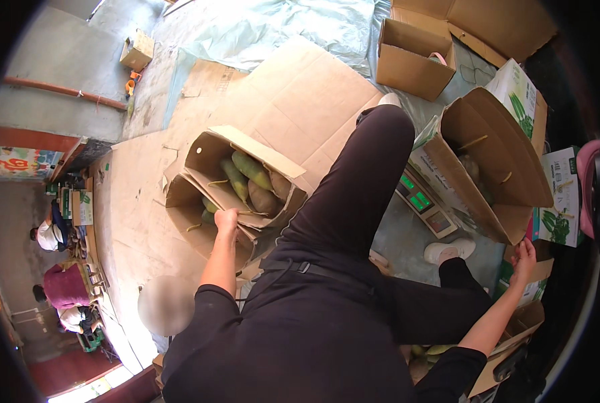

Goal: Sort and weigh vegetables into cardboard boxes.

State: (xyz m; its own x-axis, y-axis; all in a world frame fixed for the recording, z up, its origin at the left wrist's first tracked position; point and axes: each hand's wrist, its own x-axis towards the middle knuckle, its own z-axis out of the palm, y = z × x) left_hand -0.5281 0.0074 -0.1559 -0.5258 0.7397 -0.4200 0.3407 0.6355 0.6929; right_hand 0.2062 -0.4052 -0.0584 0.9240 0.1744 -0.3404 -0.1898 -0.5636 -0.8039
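Note:
My left hand [226, 220] is closed on the upper edge of a cardboard box [206, 176], where two boxes stand side by side. Long, thick green vegetables [250, 171] and brownish tan ones [263, 200] lie in this box, with yellowish cord loops at its walls. More green produce shows in the adjoining box [182, 195], partly hidden by my arm. At the right, my right hand [525, 258] is beside the lower corner of a large open carton [494, 161], its fingers loosely bent and apart, holding nothing visible. Dim produce lies deep inside that carton.
A scale [424, 205] with a lit green display sits against the right carton. An open box [414, 64] stands ahead, near plastic sheeting [280, 33]. Flattened cardboard [313, 101] covers the floor. Printed cartons [558, 201] line the right. Several people [65, 285] are at far left.

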